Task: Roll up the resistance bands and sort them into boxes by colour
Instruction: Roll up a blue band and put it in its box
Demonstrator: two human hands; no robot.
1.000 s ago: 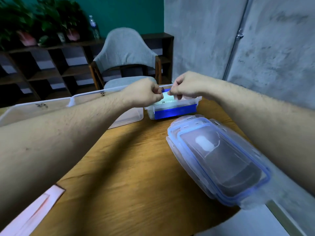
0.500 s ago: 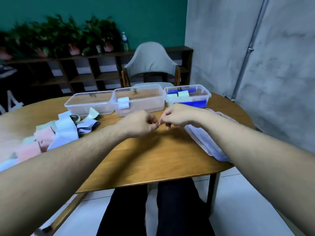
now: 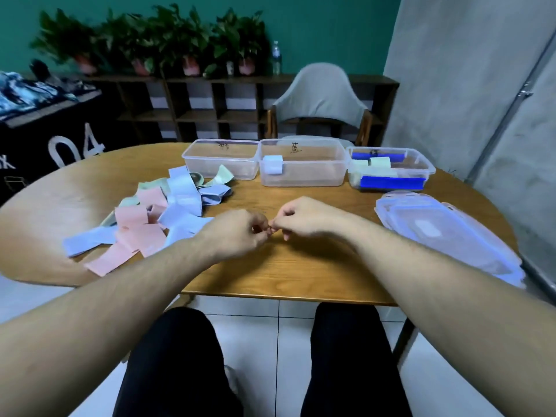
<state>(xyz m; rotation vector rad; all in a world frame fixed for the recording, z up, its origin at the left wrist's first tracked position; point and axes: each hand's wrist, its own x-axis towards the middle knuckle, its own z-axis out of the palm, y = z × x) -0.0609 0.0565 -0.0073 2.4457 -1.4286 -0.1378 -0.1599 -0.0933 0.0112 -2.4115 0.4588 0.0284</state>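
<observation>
On the desk (image 3: 301, 272) three boxes (image 3: 302, 167) stand in a row at 12 o'clock, open to receive rolls, and the loose bands (image 3: 156, 218) wait at 10 o'clock. The left hand (image 3: 237, 234) and right hand (image 3: 304, 218) meet fingertip to fingertip at the centre, fingers curled; whether they pinch anything I cannot tell.

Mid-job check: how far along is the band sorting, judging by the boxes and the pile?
Early. One pale blue roll sits in the middle box; green rolls are in the right box; the left box looks empty. Left hand and right hand meet fingertips, holding no band. The loose pile of pink, blue and green bands remains.
</observation>
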